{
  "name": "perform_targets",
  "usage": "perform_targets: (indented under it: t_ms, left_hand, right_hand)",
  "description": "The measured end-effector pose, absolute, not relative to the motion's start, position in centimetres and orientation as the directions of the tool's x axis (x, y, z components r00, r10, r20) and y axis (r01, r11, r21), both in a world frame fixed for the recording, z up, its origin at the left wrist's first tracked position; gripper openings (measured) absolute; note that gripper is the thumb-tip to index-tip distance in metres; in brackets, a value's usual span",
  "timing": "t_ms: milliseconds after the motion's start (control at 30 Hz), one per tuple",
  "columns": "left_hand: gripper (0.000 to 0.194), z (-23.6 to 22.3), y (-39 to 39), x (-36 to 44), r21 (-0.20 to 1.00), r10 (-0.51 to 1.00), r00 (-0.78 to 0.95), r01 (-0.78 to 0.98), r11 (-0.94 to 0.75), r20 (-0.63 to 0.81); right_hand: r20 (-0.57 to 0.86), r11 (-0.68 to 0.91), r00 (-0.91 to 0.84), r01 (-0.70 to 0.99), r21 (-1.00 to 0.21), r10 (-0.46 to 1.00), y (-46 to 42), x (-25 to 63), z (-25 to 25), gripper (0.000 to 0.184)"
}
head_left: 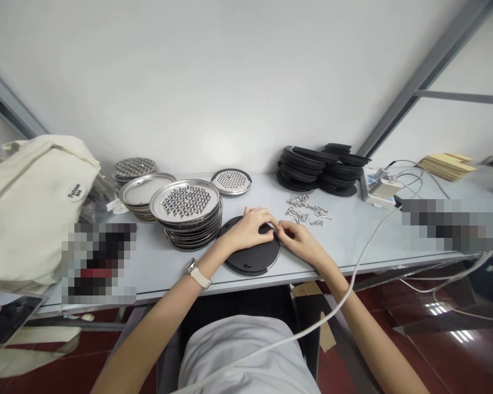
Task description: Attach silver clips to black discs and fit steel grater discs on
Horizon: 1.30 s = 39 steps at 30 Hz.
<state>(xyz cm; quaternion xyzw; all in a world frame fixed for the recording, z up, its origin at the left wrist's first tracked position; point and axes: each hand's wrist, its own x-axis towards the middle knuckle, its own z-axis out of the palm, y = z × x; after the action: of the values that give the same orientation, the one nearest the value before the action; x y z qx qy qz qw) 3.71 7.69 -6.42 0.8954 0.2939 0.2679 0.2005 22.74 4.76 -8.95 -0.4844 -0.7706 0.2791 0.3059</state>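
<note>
black disc (pixel 250 260) lies flat on tabletop (pixel 345 235), presumably for support, left hand (pixel 251 227) curled over it, right hand (pixel 294 238) at its rim, can't tell either grip.

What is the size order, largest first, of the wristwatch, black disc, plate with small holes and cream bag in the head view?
1. Cream bag
2. Black disc, partly covered
3. Plate with small holes
4. Wristwatch, though nearer the camera than the plate
</note>
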Motion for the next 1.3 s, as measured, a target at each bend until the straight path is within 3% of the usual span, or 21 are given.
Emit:
perform_targets:
  t_ms: [367, 900, 1100, 1300]
  left_hand:
    - [0.014, -6.33, 7.47, 3.67, 0.472, 0.64, 0.669, 0.455, -0.755, 0.378]
    - [0.027, -6.41, 7.21, 3.76, 0.387, 0.632, 0.657, 0.502, -0.773, 0.412]
    - [0.026, -6.56, 7.24, 3.75, 0.364, 0.648, 0.641, 0.536, -0.762, 0.412]
    - [0.019, -6.51, 7.28, 3.78, 0.356, 0.634, 0.654, 0.525, -0.773, 0.412]
  right_hand:
    - [0.277, 0.397, -0.288, 0.578, -0.713, 0.917, 4.74, 22.71, -9.15, 0.029]
    - [0.361, 0.375, -0.13, 0.499, -0.781, 0.924, 5.04, 23.36, -9.44, 0.029]
    - [0.301, 0.43, -0.317, 0.515, -0.741, 0.899, 4.87, 23.11, -9.07, 0.027]
    - [0.229, 0.422, -0.375, 0.588, -0.691, 0.898, 4.79, 23.0, -8.72, 0.033]
